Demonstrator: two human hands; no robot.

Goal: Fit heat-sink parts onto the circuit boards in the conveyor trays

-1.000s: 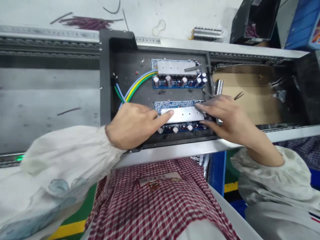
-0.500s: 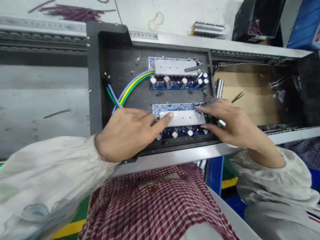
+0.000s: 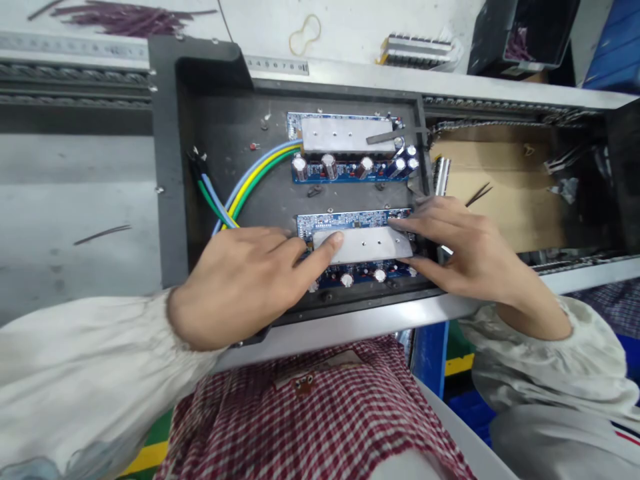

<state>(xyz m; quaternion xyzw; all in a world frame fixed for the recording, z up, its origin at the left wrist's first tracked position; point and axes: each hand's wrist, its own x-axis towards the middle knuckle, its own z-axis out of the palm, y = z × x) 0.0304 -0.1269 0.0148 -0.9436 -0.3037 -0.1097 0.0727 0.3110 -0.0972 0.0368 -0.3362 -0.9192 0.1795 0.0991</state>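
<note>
As seen from the head view, left hand point(image 3: 240, 287) open and relaxed, index finger stretched out onto an aluminium heat-sink plate point(image 3: 363, 245); right hand point(image 3: 475, 250) spread wide, fingers over the plate's right end, thumb along its near edge, no tight grip visible. Plate lying flat across the lower circuit board point(image 3: 350, 219), inside a black metal chassis point(image 3: 165, 167), near its front wall. Farther back, a second circuit board point(image 3: 310, 175) with upright capacitors point(image 3: 329, 165) and its own plate point(image 3: 340, 135). Blue, yellow and green wires point(image 3: 257, 175) curving left from that board. Right of the chassis, a cardboard sheet point(image 3: 500, 187). Below, white sleeves point(image 3: 75, 373) and a red checked apron point(image 3: 300, 413).
</note>
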